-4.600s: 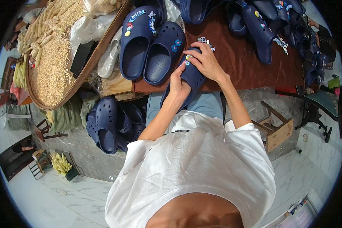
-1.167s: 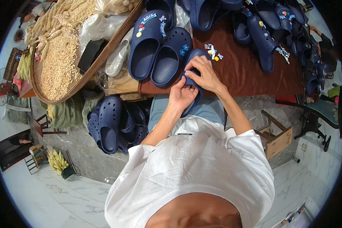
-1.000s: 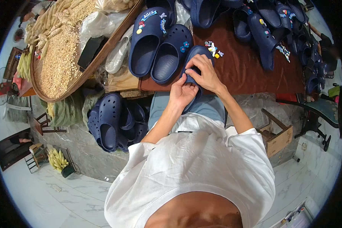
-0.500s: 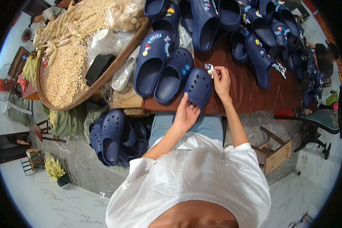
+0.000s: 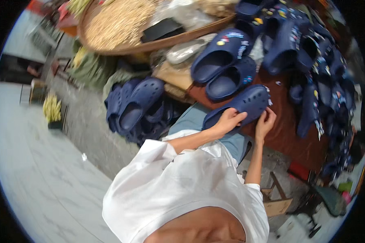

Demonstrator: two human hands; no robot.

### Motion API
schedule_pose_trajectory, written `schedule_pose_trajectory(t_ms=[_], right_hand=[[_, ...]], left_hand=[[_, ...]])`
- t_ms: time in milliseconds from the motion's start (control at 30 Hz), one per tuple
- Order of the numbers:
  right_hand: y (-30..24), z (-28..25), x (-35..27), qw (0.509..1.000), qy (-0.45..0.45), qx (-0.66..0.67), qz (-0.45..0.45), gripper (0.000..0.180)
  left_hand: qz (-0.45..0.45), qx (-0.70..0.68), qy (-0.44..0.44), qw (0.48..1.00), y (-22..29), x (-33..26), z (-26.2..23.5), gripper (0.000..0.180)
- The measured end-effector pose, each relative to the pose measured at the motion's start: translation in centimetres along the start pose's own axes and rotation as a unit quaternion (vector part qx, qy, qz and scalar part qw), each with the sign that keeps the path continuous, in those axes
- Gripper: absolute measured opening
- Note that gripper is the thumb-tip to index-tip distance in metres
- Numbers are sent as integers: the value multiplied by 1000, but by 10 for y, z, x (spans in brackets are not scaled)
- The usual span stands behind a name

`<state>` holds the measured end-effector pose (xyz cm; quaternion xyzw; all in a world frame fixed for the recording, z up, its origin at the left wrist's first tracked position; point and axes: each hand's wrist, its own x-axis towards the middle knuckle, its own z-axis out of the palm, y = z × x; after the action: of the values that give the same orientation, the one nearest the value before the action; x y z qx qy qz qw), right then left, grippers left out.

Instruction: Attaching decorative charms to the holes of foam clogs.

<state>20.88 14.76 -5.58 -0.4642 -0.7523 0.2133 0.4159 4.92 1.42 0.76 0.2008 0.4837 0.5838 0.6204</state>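
Observation:
A navy blue clog (image 5: 247,102) with holes over its toe lies tilted at the brown cloth's near edge, above my lap. My left hand (image 5: 228,120) is closed round its heel side, with the thumb on top. Close against the toe's right edge is my right hand (image 5: 265,122), its thumb and fingers drawn together. What those fingertips pinch is hidden. Small whitish shoe charms (image 5: 270,99) show along the toe edge just above them. Beyond lie two more navy clogs, one with a blue flower charm (image 5: 246,79), the other with a row of colourful charms (image 5: 232,35).
A brown cloth (image 5: 276,135) covers the table. Many decorated clogs (image 5: 308,109) crowd its right side. At the far left stands a round basket (image 5: 150,49) of pale kernels with a black box (image 5: 163,30). Plain clogs (image 5: 138,103) are heaped low on the left, and a wooden stool (image 5: 276,202) stands lower right.
The view has turned and shifted, so the scene appears rotated. My right hand has come in from beside the charms to the clog's toe edge. My left hand still holds the clog.

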Motion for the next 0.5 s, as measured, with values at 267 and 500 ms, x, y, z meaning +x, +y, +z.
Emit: schedule_pose_trajectory(t_ms=[267,500], right_hand=[[14,10,-7,999,-33,-10,-14,16],[11,9,-8,998,-45,-33,-27,18]], left_hand=[[90,0,14,996,68,-68,-51,37],[181,-61,240,952,108,-123,-105,26]])
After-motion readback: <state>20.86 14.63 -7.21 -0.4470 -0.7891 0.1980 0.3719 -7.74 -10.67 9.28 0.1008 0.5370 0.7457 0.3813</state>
